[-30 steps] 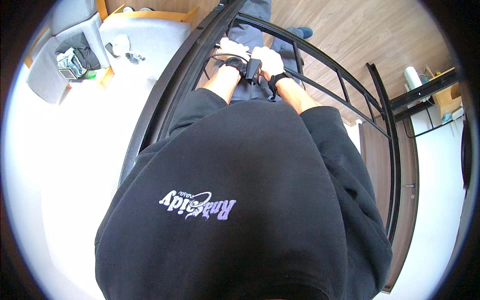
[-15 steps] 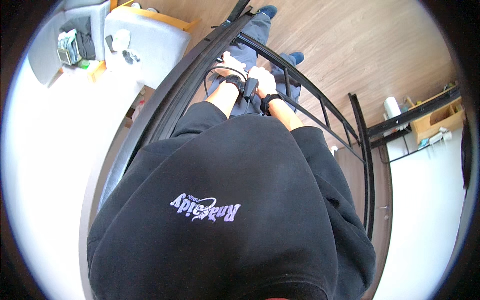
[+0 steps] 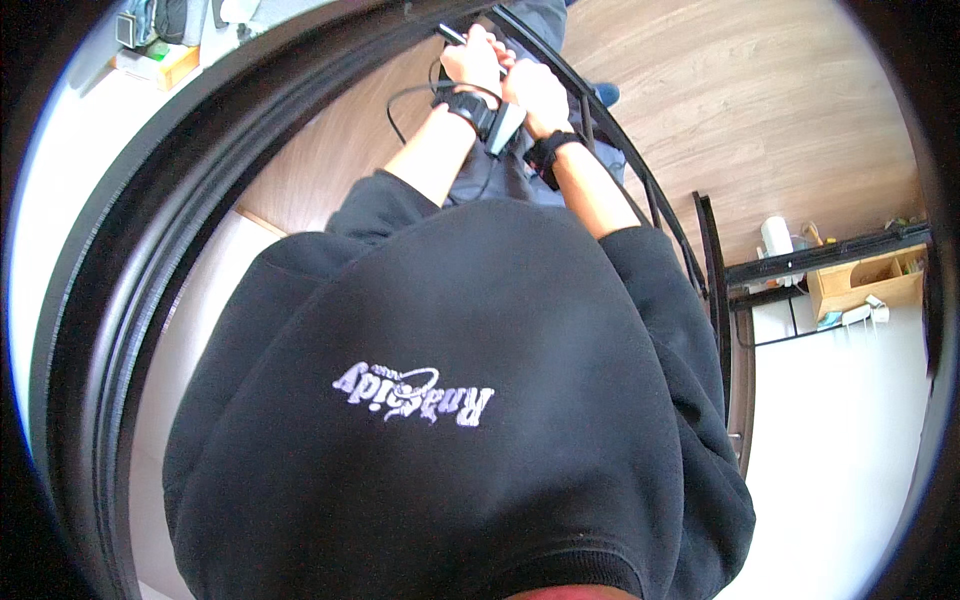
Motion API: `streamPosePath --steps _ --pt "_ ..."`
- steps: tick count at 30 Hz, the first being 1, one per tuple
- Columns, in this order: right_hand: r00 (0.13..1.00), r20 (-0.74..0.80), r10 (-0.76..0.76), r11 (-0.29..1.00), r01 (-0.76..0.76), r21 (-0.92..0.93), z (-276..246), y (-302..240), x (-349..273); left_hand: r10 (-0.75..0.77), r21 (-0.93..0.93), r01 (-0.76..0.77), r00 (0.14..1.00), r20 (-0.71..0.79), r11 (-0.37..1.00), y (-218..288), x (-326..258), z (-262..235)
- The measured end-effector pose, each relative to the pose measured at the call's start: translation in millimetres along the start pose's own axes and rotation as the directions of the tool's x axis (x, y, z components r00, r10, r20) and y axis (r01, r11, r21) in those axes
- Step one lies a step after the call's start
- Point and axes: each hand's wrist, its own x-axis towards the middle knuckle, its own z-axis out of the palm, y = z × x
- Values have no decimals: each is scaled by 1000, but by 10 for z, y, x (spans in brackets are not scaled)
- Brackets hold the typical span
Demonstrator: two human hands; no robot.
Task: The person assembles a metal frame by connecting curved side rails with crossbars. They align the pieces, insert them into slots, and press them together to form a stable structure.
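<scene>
One thin dark rod (image 3: 450, 35) is in the left hand (image 3: 474, 62), whose fingers curl around it; its end sticks out to the left of this hand. The right hand (image 3: 538, 95) is just beside, with bent fingers; whether it also grips the rod, I cannot tell. Nearer to the body than both hands, a small dark box (image 3: 505, 130) is close to the left wrist.

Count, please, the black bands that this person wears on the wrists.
2: one black band on the wrist of the left hand, one black band on that of the right hand. The sleeves may hide more.
</scene>
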Motion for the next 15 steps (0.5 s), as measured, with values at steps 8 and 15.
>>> streamPosePath --steps 8,15 --pt "977 -185 -110 973 144 178 242 240 -134 -187 33 197 963 -196 980 101 181 27" --pt "960 -250 -125 961 180 210 290 228 -260 -43 202 135 913 -407 970 89 79 7"
